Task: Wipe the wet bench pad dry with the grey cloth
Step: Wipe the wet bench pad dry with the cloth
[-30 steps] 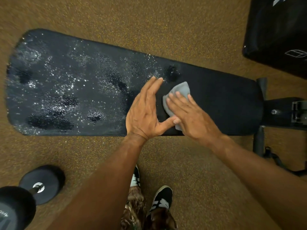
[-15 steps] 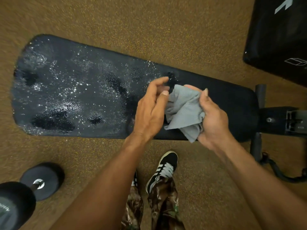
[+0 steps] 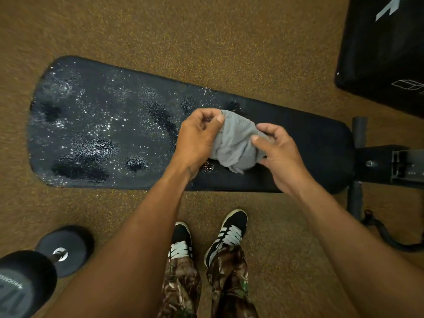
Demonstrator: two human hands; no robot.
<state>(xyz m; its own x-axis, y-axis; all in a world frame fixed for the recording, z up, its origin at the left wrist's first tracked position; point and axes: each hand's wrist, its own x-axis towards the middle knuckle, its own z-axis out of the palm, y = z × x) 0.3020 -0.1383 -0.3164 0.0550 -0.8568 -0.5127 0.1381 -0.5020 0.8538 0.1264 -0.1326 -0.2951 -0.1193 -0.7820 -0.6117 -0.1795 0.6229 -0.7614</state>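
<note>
The long black bench pad (image 3: 96,125) lies across the view, its left two thirds speckled with water drops and its right end matt and dry-looking. The grey cloth (image 3: 234,143) hangs bunched just above the middle of the pad, held between both hands. My left hand (image 3: 198,141) pinches the cloth's upper left edge with thumb and curled fingers. My right hand (image 3: 277,152) grips the cloth's right side, fingers curled round it.
A black dumbbell (image 3: 46,260) lies on the brown speckled floor at the bottom left. The bench's metal frame (image 3: 390,166) and foot stick out at the right. A black padded block (image 3: 385,53) stands at the top right. My shoes (image 3: 220,235) are just before the bench.
A second ago both hands pressed the cloth flat on the pad. They have since lifted it and now hold it bunched between them above the pad.
</note>
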